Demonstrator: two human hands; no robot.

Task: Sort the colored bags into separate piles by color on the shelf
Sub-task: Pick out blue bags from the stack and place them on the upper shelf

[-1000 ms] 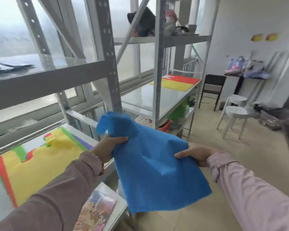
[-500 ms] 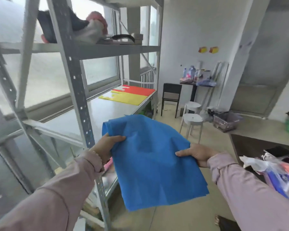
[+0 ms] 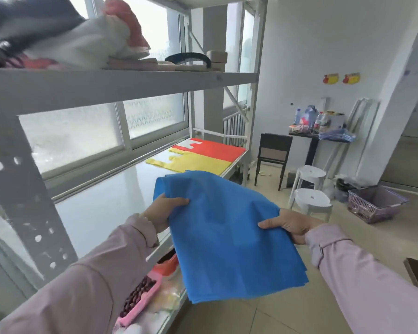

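A flat blue bag (image 3: 229, 237) hangs in the air in front of the grey metal shelf (image 3: 101, 213). My left hand (image 3: 165, 209) grips its left edge near the top, thumb on the upper side. My right hand (image 3: 291, 224) pinches its right edge. The bag's top corner reaches over the shelf's front edge. At the far end of the same shelf board lie a yellow bag (image 3: 198, 163) and, behind it, a red bag (image 3: 214, 150), side by side and flat.
A shelf post (image 3: 22, 189) stands close at the left. The upper board (image 3: 121, 81) carries clothes and small items. The board below holds a pink tray (image 3: 140, 300) of dark beans. Two white stools (image 3: 311, 201), a dark chair (image 3: 273, 153) and a purple basket (image 3: 375, 204) stand on the floor to the right.
The view has swung right along the shelving and moved nearer to the yellow and red bags. Both hands keep the same hold on the blue bag, which is now level with the shelf board.
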